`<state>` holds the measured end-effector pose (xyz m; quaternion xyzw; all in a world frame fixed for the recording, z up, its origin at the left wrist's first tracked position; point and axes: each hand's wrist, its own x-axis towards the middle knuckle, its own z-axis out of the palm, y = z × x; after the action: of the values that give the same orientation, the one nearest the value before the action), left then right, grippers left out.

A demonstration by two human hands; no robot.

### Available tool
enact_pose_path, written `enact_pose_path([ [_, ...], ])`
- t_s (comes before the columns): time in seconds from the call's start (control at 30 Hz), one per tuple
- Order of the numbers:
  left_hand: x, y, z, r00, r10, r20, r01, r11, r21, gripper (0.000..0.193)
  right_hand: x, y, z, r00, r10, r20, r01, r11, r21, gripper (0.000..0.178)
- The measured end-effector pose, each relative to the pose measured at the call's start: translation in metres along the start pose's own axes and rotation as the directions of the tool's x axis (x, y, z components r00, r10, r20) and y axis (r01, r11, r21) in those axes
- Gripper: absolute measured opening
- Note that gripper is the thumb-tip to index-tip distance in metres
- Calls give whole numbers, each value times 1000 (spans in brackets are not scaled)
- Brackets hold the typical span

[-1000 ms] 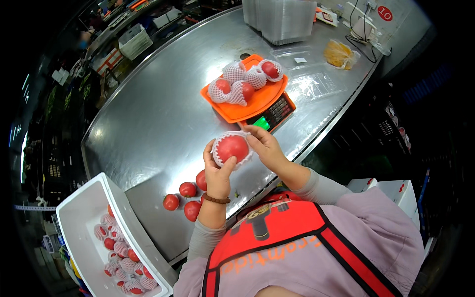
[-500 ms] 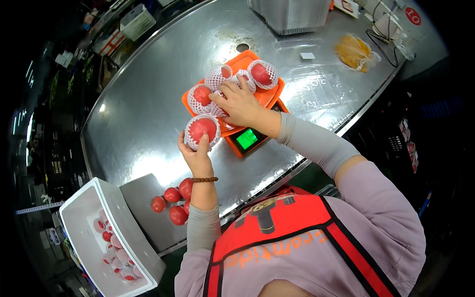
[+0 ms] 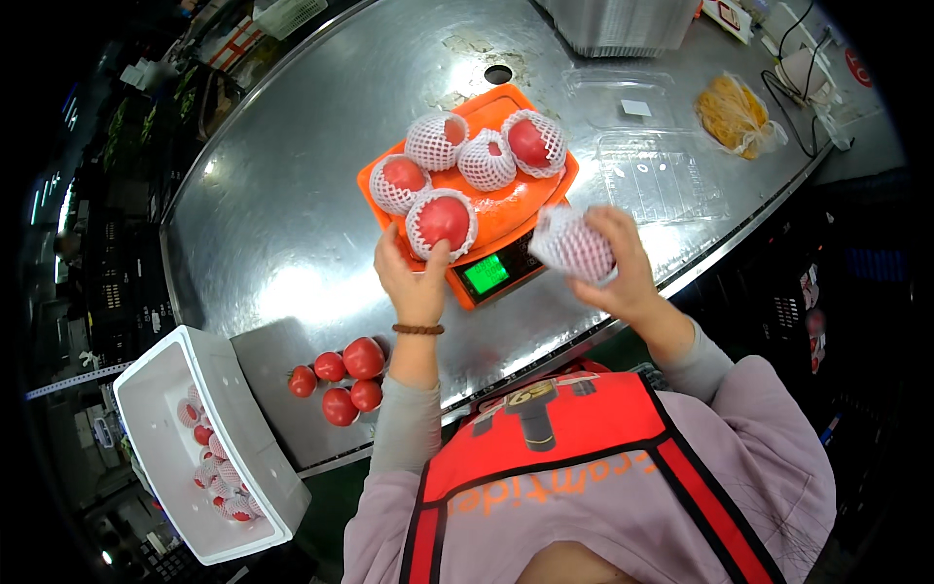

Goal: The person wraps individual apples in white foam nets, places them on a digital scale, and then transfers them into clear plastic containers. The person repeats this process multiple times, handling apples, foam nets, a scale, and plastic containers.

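My left hand [image 3: 413, 275] grips a red tomato [image 3: 445, 223] in a white foam net at the near left edge of the orange tray [image 3: 506, 206]. My right hand [image 3: 628, 268] is closed round another netted tomato [image 3: 574, 245], slightly blurred, held in the air to the right of the tray. Several more tomatoes in foam nets, such as one with its red side showing [image 3: 530, 143], rest on the tray. Beneath the tray sits a scale with a lit green display [image 3: 485, 274].
Several bare tomatoes [image 3: 363, 358] lie on the steel table [image 3: 292, 224] by my left forearm. A white foam box [image 3: 185, 389] at the left holds netted tomatoes. See-through plastic containers [image 3: 652, 175], a yellow bundle in a bag [image 3: 735, 117] and stacked containers [image 3: 623, 24] stand toward the far right.
My right hand has lifted a netted tomato off the tray and drawn it right and nearer. My left hand has brought its tomato from beside the tray onto the tray's near left edge.
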<state>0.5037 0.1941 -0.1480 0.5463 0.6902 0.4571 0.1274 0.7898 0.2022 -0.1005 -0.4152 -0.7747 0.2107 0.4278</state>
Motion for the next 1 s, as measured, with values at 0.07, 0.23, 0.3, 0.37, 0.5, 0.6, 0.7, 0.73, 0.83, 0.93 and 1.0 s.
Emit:
enact_pose_path([
  [0.07,-5,-15,-14,994,-106,-24,102,986,-131,61,-26,1,5,991,19,131,-27,998,59,73],
  [0.23,2,-22,-44,961,-239,-138,192,939,-285,47,-70,-3,33,915,42,401,-106,985,137,69],
  [0.3,7,-21,-45,958,-233,-168,176,937,-301,46,-73,-6,42,893,31,450,-111,982,153,69],
  [0.37,10,-20,-45,962,-210,-176,151,942,-298,45,-67,-12,45,895,1,446,-82,983,162,70],
  [0.5,6,1,-33,975,-178,-133,133,947,-293,45,-52,-15,42,912,-23,410,-60,980,188,72],
  [0.6,4,15,-26,987,-127,-98,95,957,-276,46,-27,-7,32,956,-46,291,15,994,106,73],
  [0.7,8,36,-14,995,99,-6,-99,995,-27,59,6,-6,32,980,-24,196,22,1000,16,74],
  [0.73,9,45,-7,982,182,52,-185,980,67,61,14,-6,34,986,-21,164,24,1000,-12,74],
  [0.83,13,52,6,983,169,67,-181,951,252,71,33,-7,43,992,-87,93,88,996,-4,76],
  [0.93,15,49,10,986,148,78,-164,950,266,74,36,-11,39,994,-63,83,63,998,4,76],
  [1.0,14,46,9,984,153,86,-171,950,263,75,31,-13,36,995,-33,99,32,999,12,77],
])
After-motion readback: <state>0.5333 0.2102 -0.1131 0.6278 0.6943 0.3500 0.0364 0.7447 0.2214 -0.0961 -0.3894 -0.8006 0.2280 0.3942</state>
